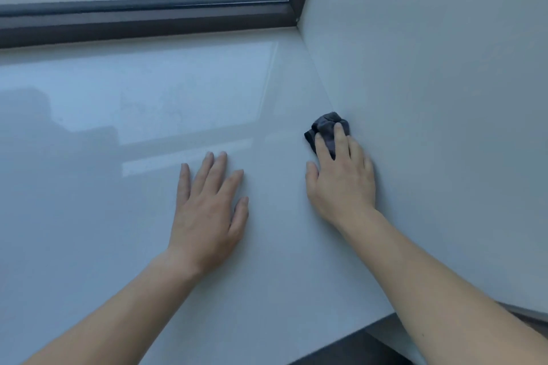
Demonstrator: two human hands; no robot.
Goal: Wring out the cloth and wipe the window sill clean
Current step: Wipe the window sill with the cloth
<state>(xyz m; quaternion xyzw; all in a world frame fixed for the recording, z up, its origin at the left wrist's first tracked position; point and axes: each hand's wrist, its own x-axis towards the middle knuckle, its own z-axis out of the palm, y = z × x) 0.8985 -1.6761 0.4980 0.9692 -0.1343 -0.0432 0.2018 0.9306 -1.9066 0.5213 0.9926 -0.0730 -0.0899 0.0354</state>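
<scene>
The right fingers point(341, 139) are lying nearly straight and slightly apart, pressing down on a dark grey cloth point(326, 124) without curling round it. The right hand point(341, 184) is pointing toward the upper part of the frame. The cloth is sitting bunched in a lump right of centre, on the glossy white window sill point(133, 133) where it is meeting the side wall point(430, 98); its long axis cannot be told. The left fingers point(219, 169) are lying straight and fanned, the left hand point(207, 210) resting flat on the sill at centre, holding nothing.
</scene>
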